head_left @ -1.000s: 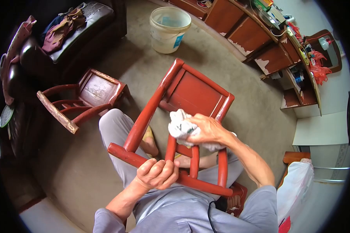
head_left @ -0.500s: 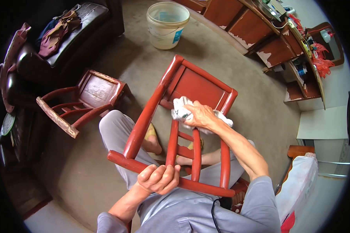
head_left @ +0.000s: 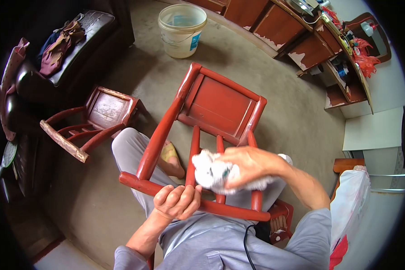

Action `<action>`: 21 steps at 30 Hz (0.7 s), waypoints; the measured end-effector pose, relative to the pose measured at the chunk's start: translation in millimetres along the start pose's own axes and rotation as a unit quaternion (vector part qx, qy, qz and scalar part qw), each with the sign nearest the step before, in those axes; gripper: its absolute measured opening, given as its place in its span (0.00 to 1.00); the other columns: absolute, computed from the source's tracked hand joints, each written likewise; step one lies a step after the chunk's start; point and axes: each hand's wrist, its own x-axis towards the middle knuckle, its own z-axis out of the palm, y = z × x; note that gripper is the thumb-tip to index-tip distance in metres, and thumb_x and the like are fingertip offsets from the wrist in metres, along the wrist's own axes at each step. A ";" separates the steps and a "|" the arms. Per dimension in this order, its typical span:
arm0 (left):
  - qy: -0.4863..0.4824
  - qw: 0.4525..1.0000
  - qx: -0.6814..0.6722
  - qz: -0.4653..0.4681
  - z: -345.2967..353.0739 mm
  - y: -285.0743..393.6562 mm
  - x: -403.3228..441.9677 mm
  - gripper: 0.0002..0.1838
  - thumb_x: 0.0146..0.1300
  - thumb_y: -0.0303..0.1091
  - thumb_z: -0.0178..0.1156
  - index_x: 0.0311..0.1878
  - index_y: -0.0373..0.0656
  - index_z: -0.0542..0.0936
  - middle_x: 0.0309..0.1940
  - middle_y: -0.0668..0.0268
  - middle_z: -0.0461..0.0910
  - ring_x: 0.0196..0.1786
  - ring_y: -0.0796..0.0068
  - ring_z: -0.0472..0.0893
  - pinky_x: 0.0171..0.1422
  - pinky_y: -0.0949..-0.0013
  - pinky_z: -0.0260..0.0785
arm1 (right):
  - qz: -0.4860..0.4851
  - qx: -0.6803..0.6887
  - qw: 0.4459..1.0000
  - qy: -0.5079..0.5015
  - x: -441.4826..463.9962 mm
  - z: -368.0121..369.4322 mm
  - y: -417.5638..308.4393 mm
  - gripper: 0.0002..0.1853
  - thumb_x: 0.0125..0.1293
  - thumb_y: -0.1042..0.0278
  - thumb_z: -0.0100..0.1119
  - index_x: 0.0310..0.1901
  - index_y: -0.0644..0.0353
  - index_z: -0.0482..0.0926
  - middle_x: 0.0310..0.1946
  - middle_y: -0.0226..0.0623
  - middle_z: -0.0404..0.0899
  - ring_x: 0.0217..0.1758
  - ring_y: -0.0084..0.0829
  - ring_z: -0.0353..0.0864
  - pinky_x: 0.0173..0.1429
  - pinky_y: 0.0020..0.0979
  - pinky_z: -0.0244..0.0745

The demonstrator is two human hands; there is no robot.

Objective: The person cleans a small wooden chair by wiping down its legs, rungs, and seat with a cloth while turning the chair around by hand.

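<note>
A red wooden chair [head_left: 221, 105] leans toward me between my knees, its seat away from me and the top rail of its back near my lap. My left hand [head_left: 177, 201] is closed around that top rail, left of the middle. In my right hand [head_left: 252, 165] is a bunched white cloth [head_left: 210, 173], pressed against the slats of the chair back. The cloth and hand hide the middle of the slats. Part of the cloth trails out to the right beneath my wrist.
A smaller worn red chair [head_left: 108, 109] stands at left, near a dark sofa [head_left: 92, 33] with clothes on it. Beyond the chair is a translucent bucket [head_left: 182, 33]. A peeling wooden cabinet [head_left: 279, 31] lines the far right. Another red seat [head_left: 281, 220] shows beside my right hip.
My right hand has drawn the cloth from the seat's near edge down onto the back slats, toward me. My left hand keeps its hold on the rail. The view has shifted slightly.
</note>
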 end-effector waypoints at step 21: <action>0.029 0.999 0.020 -0.011 3.9 4.7 -7.1 0.09 0.63 0.36 0.72 0.30 0.56 0.81 0.30 0.81 0.82 0.31 0.84 0.75 0.44 0.73 0.63 | 0.173 -0.119 0.962 0.173 51.4 24.1 82.9 0.38 0.53 0.46 0.70 0.65 0.54 0.78 0.51 0.58 0.80 0.55 0.55 0.83 0.60 0.48 0.79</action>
